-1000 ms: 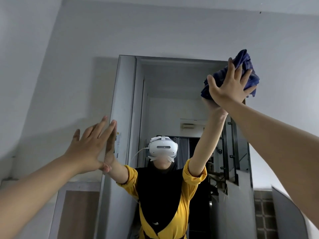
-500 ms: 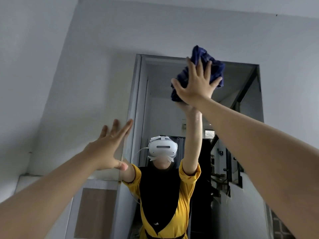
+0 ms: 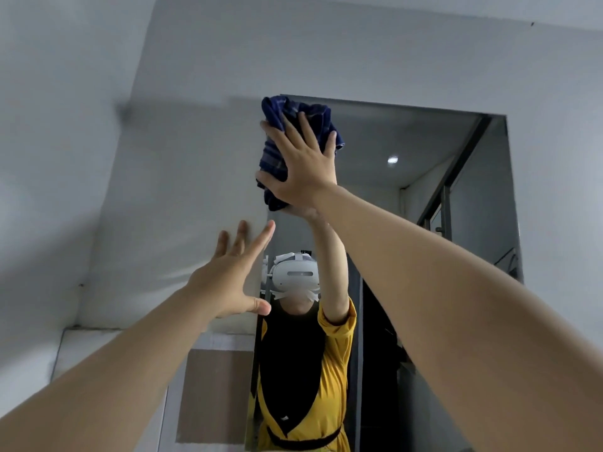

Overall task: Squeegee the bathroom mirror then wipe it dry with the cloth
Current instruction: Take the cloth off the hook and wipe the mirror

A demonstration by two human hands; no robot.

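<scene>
Pressing cloth (image 3: 277, 148) on mirror (image 3: 408, 141), flat right hand (image 3: 301, 168); left hand (image 3: 228, 275) spread, empty

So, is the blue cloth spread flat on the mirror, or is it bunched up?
Bunched up. The blue cloth shows thick folds and crumpled edges around the right hand, which presses it against the mirror's top left corner.

Your working surface is the wall-mounted mirror (image 3: 424, 145). The dark blue cloth (image 3: 277, 148) lies bunched flat against its upper left corner. Your right hand (image 3: 303, 168) presses the cloth onto the glass with straight, spread fingers.
</scene>
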